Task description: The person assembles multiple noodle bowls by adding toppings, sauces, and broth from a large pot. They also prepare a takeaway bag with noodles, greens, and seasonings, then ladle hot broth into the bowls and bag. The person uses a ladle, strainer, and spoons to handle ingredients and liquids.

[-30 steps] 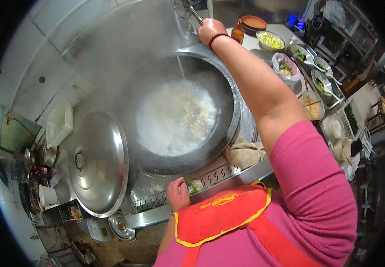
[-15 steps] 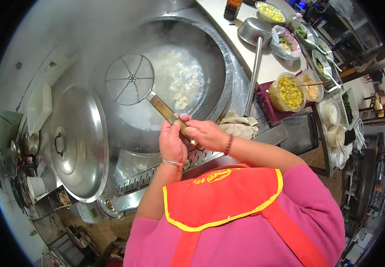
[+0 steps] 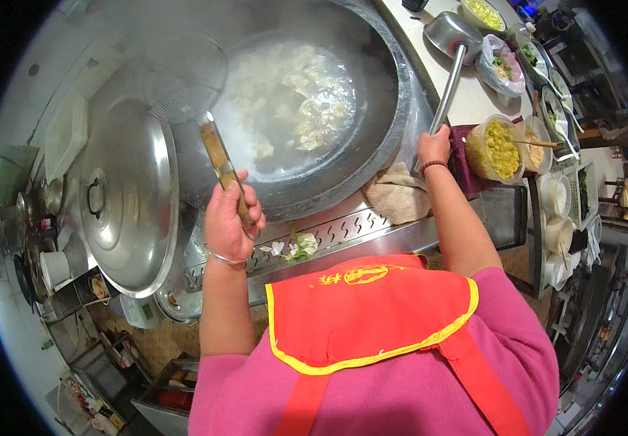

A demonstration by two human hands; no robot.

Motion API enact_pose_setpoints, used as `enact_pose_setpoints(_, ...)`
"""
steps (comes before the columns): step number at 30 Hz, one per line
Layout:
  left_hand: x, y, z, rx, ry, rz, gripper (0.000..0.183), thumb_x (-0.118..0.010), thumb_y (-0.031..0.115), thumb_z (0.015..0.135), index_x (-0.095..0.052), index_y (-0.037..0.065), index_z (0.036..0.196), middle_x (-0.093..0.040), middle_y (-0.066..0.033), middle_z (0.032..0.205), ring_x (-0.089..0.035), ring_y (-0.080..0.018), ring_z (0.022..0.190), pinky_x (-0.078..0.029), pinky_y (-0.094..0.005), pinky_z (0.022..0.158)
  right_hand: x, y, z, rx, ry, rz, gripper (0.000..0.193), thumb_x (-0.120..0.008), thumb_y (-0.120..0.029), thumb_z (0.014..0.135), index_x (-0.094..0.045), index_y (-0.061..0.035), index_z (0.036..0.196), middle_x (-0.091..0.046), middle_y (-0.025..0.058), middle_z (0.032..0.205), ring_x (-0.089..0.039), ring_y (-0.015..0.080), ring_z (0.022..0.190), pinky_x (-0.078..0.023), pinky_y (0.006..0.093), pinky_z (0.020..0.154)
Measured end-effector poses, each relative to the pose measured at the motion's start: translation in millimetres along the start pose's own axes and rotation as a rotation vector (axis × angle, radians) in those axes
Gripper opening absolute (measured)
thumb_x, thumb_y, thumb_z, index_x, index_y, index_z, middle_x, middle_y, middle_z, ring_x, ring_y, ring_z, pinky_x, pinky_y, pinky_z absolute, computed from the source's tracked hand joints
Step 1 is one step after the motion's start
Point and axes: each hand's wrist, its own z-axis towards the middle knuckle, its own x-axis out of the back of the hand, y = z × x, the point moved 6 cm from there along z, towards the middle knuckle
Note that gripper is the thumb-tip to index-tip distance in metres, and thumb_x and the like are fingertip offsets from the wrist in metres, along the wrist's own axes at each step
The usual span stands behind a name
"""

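My left hand grips the wooden handle of a round wire skimmer, whose mesh hangs in the steam over the left rim of a big steaming wok. White pieces of food float in the wok's liquid. At the wok's right edge my right hand closes on the long handle of a metal ladle, whose bowl rests on the counter at the back.
A large metal lid lies left of the wok. A folded cloth sits on the stove's front rim beside vegetable scraps. Tubs and bowls of ingredients line the counter at right, with stacked white bowls nearer.
Both hands held the skimmer handle half a second ago. Now the left hand alone holds it, shifted left, and the right hand has moved right and taken the ladle handle.
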Motion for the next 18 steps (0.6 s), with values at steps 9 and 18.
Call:
enact_pose_setpoints(9,42.3,-23.4,7.5,0.231,0.004,-0.137,0.019,-0.045,0.02,0.099,-0.049,0.005,0.109,-0.049,-0.0012,0.072,-0.041,-0.008,0.049,-0.035,-0.0223,0.039,56.6,-13.4,-52.2,0.004,-0.333,0.702,0.022,-0.053,-0.011,0.084,-0.052,-0.0025,0.104,-0.058,0.0086,0.073,-0.055,0.0185,0.051,-0.049,0.0335,0.048)
enact_pose_setpoints(18,17.8,-78.5,70.3,0.517,-0.083,-0.253,0.017,-0.05,0.021,0.097,-0.05,0.006,0.105,-0.051,-0.0001,0.073,-0.044,-0.0083,0.052,-0.038,-0.0219,0.041,73.7,-62.9,-123.7,0.121,-0.907,0.418,0.029,-0.052,-0.009,0.082,-0.052,-0.0016,0.11,-0.05,0.0026,0.066,-0.048,0.0113,0.044,-0.042,0.0272,0.037)
